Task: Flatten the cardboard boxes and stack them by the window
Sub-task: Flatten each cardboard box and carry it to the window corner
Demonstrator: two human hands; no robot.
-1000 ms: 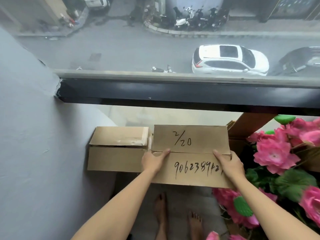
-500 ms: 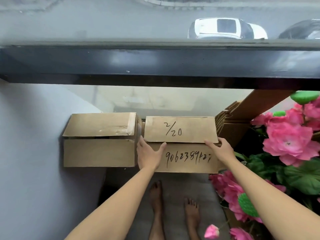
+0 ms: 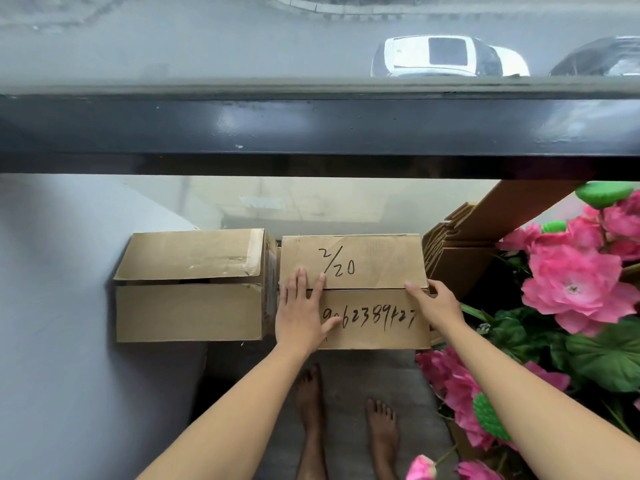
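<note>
The left hand (image 3: 302, 315) has slid up and now lies flat, fingers straight, on the marked box (image 3: 367, 299). The right hand (image 3: 437, 302) grasps its right edge. It sits between another box (image 3: 188, 289) and flat cardboard (image 3: 460, 265), by the window (image 3: 311, 129).

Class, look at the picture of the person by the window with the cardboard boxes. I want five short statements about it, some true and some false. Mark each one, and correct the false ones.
1. The left hand lies flat with straight fingers on the box with handwriting. True.
2. The box with handwriting stands to the left of the plain box. False: it stands to the right of it.
3. The right hand touches the right end of the seam between the flaps of the box with handwriting. True.
4. The pink flowers are on the left of the boxes. False: they are on the right.
5. Flattened cardboard leans behind the box with handwriting, to its right. True.
</note>
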